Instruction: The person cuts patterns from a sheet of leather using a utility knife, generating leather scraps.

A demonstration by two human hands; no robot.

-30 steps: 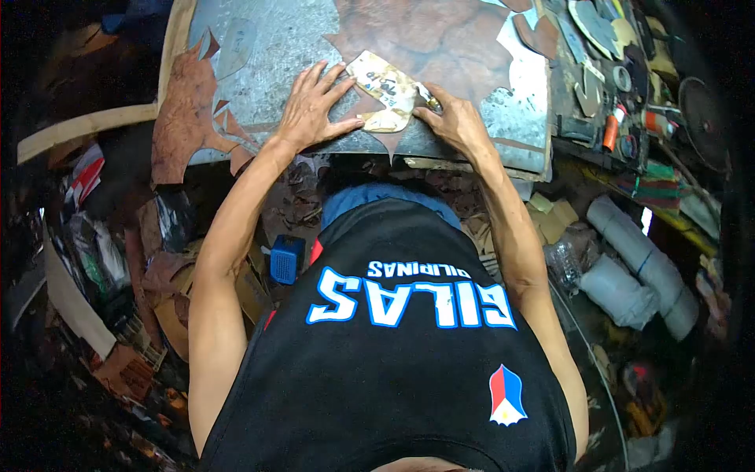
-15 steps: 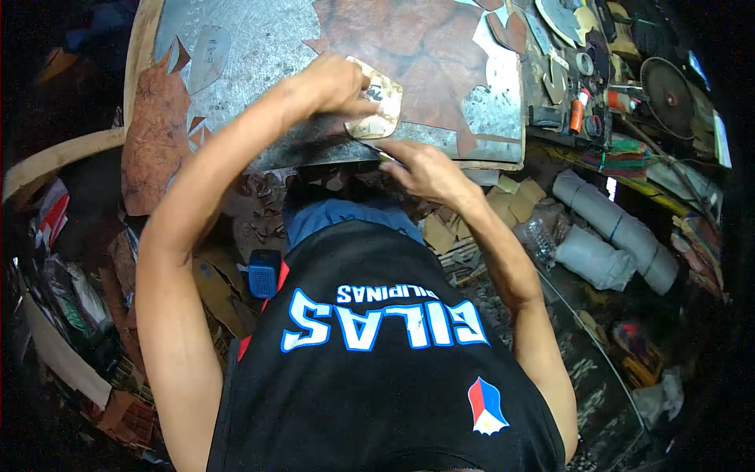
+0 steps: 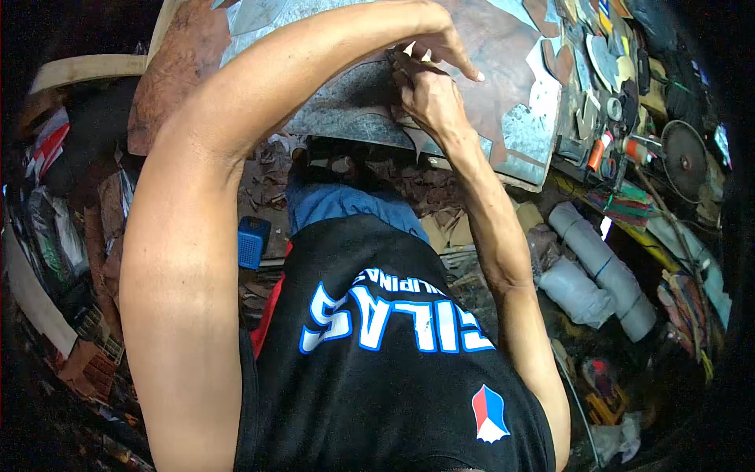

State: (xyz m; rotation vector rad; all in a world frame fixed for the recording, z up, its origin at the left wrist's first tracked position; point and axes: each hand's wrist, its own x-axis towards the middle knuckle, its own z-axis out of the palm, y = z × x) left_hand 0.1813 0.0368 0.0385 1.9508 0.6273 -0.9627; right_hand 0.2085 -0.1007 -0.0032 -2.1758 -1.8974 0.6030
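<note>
My left hand (image 3: 450,43) reaches over the bench with its wrist bent sharply. One finger stretches out onto the brown leather (image 3: 491,39), and the other fingers are partly hidden. Just beneath it, a little of the cream pattern piece (image 3: 417,53) shows; my hands cover the rest. Close against the pattern, my right hand (image 3: 432,98) is closed around the knife, whose handle and blade are mostly hidden. A narrow strip of cut leather (image 3: 417,140) hangs near the bench's front edge, below my right wrist.
The metal bench top (image 3: 354,90) has a reddish leather piece (image 3: 161,102) over its left corner. Shaped pieces, an orange-capped bottle (image 3: 600,149) and a round fan (image 3: 684,161) are at right. Scraps, a blue box (image 3: 252,242) and a wrapped roll (image 3: 602,263) lie below.
Both hands have moved farther over the bench, the left also rightward, its arm now crossing above the right hand. The pattern and knife have become mostly hidden. The view has shifted.
</note>
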